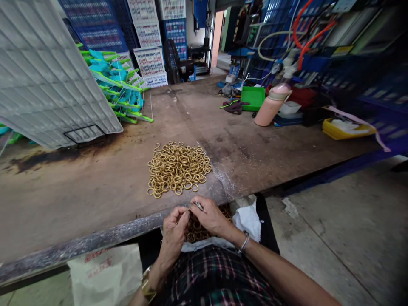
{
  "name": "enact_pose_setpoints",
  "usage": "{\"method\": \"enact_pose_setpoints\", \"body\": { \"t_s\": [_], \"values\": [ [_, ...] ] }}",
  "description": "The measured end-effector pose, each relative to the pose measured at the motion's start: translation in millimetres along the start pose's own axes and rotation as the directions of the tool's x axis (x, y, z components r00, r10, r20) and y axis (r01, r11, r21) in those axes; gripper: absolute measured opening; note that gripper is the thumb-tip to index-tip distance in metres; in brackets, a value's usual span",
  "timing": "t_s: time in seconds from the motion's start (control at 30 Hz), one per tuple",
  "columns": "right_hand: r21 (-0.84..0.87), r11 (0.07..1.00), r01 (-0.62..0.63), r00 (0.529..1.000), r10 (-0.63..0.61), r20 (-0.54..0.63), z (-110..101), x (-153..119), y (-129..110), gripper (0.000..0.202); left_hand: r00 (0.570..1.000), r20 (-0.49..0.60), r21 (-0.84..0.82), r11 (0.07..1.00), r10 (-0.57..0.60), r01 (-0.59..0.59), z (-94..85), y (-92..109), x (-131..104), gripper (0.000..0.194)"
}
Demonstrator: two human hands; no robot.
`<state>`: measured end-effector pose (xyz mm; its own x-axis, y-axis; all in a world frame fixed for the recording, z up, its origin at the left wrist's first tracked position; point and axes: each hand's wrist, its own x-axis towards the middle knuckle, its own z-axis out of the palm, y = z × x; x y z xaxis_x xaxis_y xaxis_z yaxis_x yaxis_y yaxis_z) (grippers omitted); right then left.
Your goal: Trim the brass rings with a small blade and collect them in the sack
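Observation:
Just past the table's front edge, over my lap, my two hands meet at the fingertips. My left hand (pixel 175 231) is closed in a pinch on a brass ring (pixel 188 209), mostly hidden by the fingers. Closed too, my right hand (pixel 211 216) grips a small grey metal tool (pixel 199 206); its kind is not clear. Under the hands, a lined container on my lap holds many darker rings (pixel 196 233). On the tabletop right ahead lies a loose pile of gold-coloured rings (pixel 178 165).
A large white plastic crate (pixel 57 76) stands tilted at left, beside green and turquoise parts (pixel 117 85). To the right are a pink bottle (pixel 272 104), a green tray (pixel 253 98) and a yellow tray (pixel 347 128). A pale printed bag (pixel 106 276) hangs below the table edge.

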<state>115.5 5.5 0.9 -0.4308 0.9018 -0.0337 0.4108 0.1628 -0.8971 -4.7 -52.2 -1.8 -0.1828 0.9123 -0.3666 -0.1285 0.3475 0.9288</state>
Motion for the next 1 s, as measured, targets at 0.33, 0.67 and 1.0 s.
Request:
{"method": "enact_pose_setpoints", "body": {
  "t_s": [0.33, 0.67, 1.0],
  "values": [
    [0.009, 1.0, -0.015, 1.0, 0.015, -0.016, -3, -3, -2, 0.02, 0.991, 0.118, -0.215, 0.972, -0.065, 0.09, -1.4, -1, -3, 0.027],
    [-0.578, 0.807, 0.125, 0.982, -0.017, 0.189, 0, -14, -7, 0.021, 0.996, 0.091, -0.188, 0.982, -0.019, 0.036, -1.7, 0, -6, 0.03],
    [-0.644, 0.758, 0.107, 0.978, 0.038, 0.207, 3, -14, -13, 0.021, 0.998, 0.058, -0.166, 0.986, -0.012, 0.022, -3.6, -2, -7, 0.031]
  ]
}}
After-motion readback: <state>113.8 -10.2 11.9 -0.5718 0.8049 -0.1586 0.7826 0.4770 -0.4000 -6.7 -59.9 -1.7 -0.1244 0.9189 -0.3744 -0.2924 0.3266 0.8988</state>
